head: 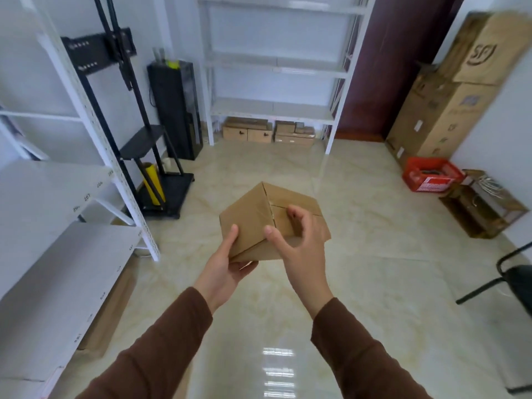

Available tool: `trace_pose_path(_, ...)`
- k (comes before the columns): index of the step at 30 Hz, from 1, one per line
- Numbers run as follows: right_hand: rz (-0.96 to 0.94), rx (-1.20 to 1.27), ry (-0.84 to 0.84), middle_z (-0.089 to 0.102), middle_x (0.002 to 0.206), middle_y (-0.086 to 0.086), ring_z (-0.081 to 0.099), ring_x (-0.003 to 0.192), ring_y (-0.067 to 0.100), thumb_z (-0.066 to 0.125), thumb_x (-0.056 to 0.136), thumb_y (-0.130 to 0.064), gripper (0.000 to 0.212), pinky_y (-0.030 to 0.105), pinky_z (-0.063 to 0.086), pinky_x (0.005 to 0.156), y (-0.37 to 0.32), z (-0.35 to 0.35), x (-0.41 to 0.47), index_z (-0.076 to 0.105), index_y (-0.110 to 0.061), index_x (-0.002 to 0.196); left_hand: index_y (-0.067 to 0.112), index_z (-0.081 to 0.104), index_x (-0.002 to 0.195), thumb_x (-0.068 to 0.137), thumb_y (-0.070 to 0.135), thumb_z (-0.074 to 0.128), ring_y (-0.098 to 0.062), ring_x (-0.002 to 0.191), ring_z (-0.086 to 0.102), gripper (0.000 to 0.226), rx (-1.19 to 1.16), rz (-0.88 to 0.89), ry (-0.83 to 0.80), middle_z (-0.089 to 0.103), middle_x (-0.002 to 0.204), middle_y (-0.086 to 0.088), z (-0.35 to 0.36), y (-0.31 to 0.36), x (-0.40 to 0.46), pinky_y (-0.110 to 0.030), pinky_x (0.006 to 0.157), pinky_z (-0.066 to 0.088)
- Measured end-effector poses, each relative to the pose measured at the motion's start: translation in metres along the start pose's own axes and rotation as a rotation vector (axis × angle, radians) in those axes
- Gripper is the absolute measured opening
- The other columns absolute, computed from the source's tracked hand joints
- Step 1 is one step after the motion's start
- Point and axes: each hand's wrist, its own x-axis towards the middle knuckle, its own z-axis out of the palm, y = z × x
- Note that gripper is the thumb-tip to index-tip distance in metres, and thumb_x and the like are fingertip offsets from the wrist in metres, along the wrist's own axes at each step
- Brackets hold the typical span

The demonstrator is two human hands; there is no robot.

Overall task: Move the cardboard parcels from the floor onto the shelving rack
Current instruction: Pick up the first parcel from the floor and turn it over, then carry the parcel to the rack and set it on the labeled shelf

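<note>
A person in brown sleeves holds a small cardboard parcel (pixel 259 223) in mid-air above the tiled floor (pixel 359 269), both forearms extended forward. The left hand (pixel 227 264) cups the parcel's near lower corner, thumb pressed up its side. The right hand (pixel 299 246) arches over the top, fingers (pixel 298 216) curled onto the taped seam. Beyond the fingers stands a white shelving rack (pixel 276 70), more parcels (pixel 267 132) under it.

The person wears long brown sleeves (pixel 161 349) of a soft plain fabric that end at the wrists, and both hands are bare, without rings.
</note>
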Motion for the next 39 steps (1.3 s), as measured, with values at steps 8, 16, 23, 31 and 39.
trace_pose_path(8, 0.154, 0.218, -0.105, 0.051, 0.137, -0.01, 0.048, 0.134, 0.012, 0.059, 0.089, -0.039, 0.057, 0.034, 0.042, 0.112, 0.031, 0.012, 0.102, 0.051, -0.031, 0.145, 0.023, 0.051, 0.148, 0.094, 0.044, 0.067, -0.018, 0.13, 0.063, 0.06, 0.282, 0.268, 0.076, 0.069, 0.138, -0.001, 0.022, 0.042, 0.091, -0.042, 0.118, 0.044)
trace_pose_path(16, 0.669, 0.824, -0.076, 0.066, 0.14, -0.002, 0.062, 0.129, 0.02, 0.054, 0.091, -0.069, 0.059, 0.058, 0.053, 0.102, 0.069, 0.034, 0.251, 0.065, -0.032, 0.136, 0.054, 0.014, 0.16, 0.086, 0.053, 0.073, -0.005, 0.158, 0.006, 0.094, 0.96, 0.669, 0.083, 0.009, 0.172, 0.02, 0.07, 0.097, 0.206, -0.035, 0.125, 0.016)
trace_pose_path(23, 0.613, 0.734, 0.062, 0.066, 0.133, -0.005, 0.059, 0.125, 0.016, 0.057, 0.092, -0.054, 0.046, 0.05, 0.052, 0.102, 0.094, 0.035, 0.36, 0.066, -0.029, 0.131, 0.043, 0.034, 0.155, 0.082, 0.073, 0.06, -0.001, 0.148, 0.037, 0.083, 0.664, 0.477, -0.011, 0.035, 0.164, 0.012, 0.108, 0.136, 0.306, -0.029, 0.12, 0.035)
trace_pose_path(31, 0.136, 0.366, 0.051, 0.051, 0.144, -0.011, 0.051, 0.131, -0.003, 0.063, 0.086, -0.034, 0.066, 0.019, 0.046, 0.1, 0.146, 0.055, 0.528, 0.048, -0.031, 0.15, 0.035, 0.054, 0.149, 0.092, 0.063, 0.057, -0.01, 0.141, 0.054, 0.063, 0.347, 0.32, -0.06, 0.065, 0.145, 0.014, 0.138, 0.188, 0.495, -0.042, 0.123, 0.034)
trace_pose_path(39, 0.063, 0.376, -0.081, 0.049, 0.148, -0.013, 0.05, 0.131, -0.01, 0.06, 0.091, -0.034, 0.063, 0.013, 0.046, 0.102, 0.174, 0.094, 0.719, 0.046, -0.03, 0.152, 0.028, 0.045, 0.155, 0.099, 0.023, 0.064, -0.012, 0.133, 0.062, 0.059, 0.314, 0.412, 0.043, 0.068, 0.141, 0.009, 0.169, 0.254, 0.653, -0.037, 0.114, 0.047)
